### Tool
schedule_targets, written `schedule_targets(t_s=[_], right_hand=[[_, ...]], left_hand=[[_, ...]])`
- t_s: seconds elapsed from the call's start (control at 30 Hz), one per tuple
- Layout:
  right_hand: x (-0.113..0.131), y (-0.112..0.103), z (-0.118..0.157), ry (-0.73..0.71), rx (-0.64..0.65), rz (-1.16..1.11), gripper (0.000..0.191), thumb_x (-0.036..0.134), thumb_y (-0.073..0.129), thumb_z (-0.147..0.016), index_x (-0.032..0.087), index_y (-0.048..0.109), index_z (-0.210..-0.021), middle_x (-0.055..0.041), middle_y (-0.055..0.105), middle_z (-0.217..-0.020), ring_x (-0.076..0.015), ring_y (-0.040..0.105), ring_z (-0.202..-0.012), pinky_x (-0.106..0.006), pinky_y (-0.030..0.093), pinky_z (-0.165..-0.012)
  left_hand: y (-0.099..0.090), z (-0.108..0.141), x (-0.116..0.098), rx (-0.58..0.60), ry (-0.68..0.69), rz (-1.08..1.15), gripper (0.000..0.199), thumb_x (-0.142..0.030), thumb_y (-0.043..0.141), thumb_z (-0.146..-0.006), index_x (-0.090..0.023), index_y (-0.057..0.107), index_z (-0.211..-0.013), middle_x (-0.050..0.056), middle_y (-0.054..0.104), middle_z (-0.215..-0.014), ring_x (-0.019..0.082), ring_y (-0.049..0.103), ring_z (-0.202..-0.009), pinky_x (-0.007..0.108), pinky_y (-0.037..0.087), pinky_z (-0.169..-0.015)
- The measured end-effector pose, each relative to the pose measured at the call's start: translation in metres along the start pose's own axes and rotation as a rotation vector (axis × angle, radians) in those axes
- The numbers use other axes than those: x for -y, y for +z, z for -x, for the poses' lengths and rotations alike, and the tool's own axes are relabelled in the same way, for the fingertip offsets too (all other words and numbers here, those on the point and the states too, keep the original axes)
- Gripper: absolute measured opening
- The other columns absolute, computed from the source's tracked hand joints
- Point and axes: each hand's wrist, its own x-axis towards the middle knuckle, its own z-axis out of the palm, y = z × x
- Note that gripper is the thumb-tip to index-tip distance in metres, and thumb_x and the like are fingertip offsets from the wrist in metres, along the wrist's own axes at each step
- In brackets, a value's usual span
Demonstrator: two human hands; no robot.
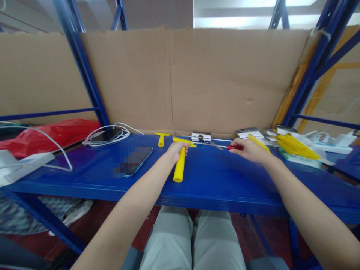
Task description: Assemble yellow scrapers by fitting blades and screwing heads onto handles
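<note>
Pale trousers (pixel 168 243) at bottom centre of the frame, knees close to the near edge of a blue tabletop (pixel 219 183). Far left: red bag (pixel 62 133), crumpled. Right of it, upper left of the tabletop, coiled white cable. Left of centre, dark phone (pixel 139 161) lying flat, partly blurred out. Small yellow T-piece (pixel 161 141) near the back edge, its stem toward the camera.

Centre of frame: left hand (pixel 177 149), fingers closed on a larger yellow T-piece (pixel 179 170); its tube points down the frame. Slim shaft runs rightward from there to a red-handled screwdriver (pixel 235 147); whether its tip touches the yellow, cannot tell. Right hand (pixel 249 149), right of centre, fingers narrow around the red handle.

Yellow rod (pixel 261 145) just beyond that hand. Farther right, yellow bundle (pixel 298 147), then white plug (pixel 344 140) at the right edge. Cardboard panel (pixel 210 82) across the upper frame.
</note>
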Motion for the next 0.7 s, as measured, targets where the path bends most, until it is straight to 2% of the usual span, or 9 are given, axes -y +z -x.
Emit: schedule_targets(t_s=[0.27, 0.7], right_hand=[[-0.0018, -0.0001, 0.0007, 0.01, 0.012, 0.012, 0.014, 0.035, 0.054, -0.078, 0.022, 0.058, -0.077, -0.0039, 0.068, -0.074, -0.0183, 0.061, -0.065, -0.029, 0.046, -0.058], [-0.003, 0.0004, 0.0005, 0.005, 0.012, 0.029, 0.015, 0.036, 0.053, -0.078, 0.022, 0.058, -0.077, -0.0038, 0.067, -0.072, -0.0181, 0.061, -0.064, -0.029, 0.045, -0.058]], left_hand=[[-0.0002, -0.0027, 0.0005, -0.008, -0.018, 0.013, 0.017, 0.0, 0.054, -0.077, -0.011, 0.053, -0.065, -0.004, 0.045, -0.046, 0.005, 0.038, -0.035, 0.018, 0.032, -0.037], [0.0015, 0.0005, -0.0002, 0.003, 0.002, -0.002, 0.02, 0.001, 0.054, -0.076, -0.012, 0.051, -0.06, -0.003, 0.045, -0.045, 0.005, 0.038, -0.034, 0.018, 0.032, -0.036]])
